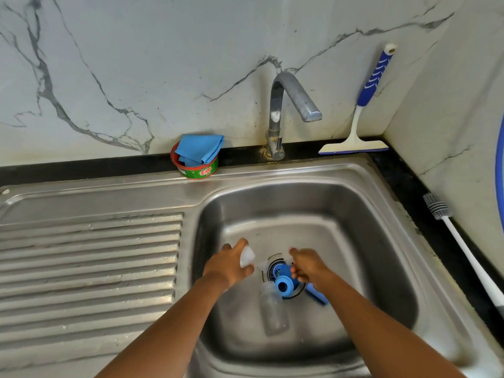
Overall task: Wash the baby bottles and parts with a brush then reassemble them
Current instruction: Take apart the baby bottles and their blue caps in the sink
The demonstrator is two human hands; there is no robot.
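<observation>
Left grip (229,264) pinches clear cap (246,256). Right grip (306,266) is curled over blue ring (283,285); can't tell if it holds anything. Bottle (272,309) lies in sink (381,241) by the drain. Risk: wet cap slips. Brush (437,207) is far right on worktop.

Blue marked the bottle ring (289,282), the folded cloth (200,148) and the squeegee (364,102) with its white-striped grip; the tub (197,170) was red and green, the counter (81,166) black, the wall (163,50) white with grey marble veins.
</observation>
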